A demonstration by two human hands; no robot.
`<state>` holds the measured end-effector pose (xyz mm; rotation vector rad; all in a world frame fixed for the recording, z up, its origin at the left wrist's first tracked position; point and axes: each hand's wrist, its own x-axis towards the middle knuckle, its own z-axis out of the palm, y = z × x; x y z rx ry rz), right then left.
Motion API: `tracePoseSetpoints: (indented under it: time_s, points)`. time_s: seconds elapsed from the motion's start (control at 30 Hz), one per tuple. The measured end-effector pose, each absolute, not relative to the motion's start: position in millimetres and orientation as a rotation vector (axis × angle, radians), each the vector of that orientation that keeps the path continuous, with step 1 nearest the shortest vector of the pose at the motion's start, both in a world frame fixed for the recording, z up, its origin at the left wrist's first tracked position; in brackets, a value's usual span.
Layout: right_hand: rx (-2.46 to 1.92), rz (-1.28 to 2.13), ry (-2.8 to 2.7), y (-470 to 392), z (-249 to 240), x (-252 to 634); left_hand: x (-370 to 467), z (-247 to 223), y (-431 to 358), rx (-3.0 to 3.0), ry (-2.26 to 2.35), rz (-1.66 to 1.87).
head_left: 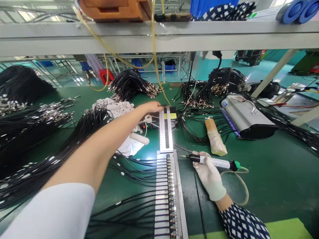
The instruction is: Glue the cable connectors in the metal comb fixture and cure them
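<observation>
My bare left hand (152,107) reaches far forward, its fingers closed at the upper end of a slotted metal plate (162,132); its fingertips are small and partly hidden. My gloved right hand (208,176) grips a white and black pen-like dispenser (216,162) with a green cap and a clear tube. Its thin tip points left, right of the plate's lower end. Below that plate lies a long metal fixture (176,196), holding a row of small connectors (170,186) with black cables (134,202) running left.
Cable bundles (20,86) lie left and at the back. A black box (152,125) sits under the plate beside white cloth (124,146). Right are a wrapped wooden block (215,139) and a silver lamp unit (245,114). A shelf (124,43) crosses above; yellow tubes (156,59) hang down.
</observation>
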<state>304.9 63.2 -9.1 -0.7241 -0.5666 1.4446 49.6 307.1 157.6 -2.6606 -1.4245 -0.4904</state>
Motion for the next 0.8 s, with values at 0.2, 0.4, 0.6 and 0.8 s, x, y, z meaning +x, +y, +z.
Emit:
tracePoseSetpoints:
  time_s: [0.2,0.4,0.6,0.8]
  points:
    - [-0.907,1.310,-0.867,55.5,-5.1,295.2,35.4,157.4,142.4,-2.708,-1.097,-0.869]
    - [-1.053,1.097,-1.264,69.0,3.3,274.7,20.0,35.3,37.0,-2.934,-1.236,-0.487]
    - [-1.024,0.745,-1.696,79.4,7.5,269.2,15.0,-8.9,42.0,-3.024,-1.440,-0.506]
    - [-1.000,0.646,-1.810,77.2,13.7,268.6,14.7,-1.0,38.0,-3.037,-1.554,-0.405]
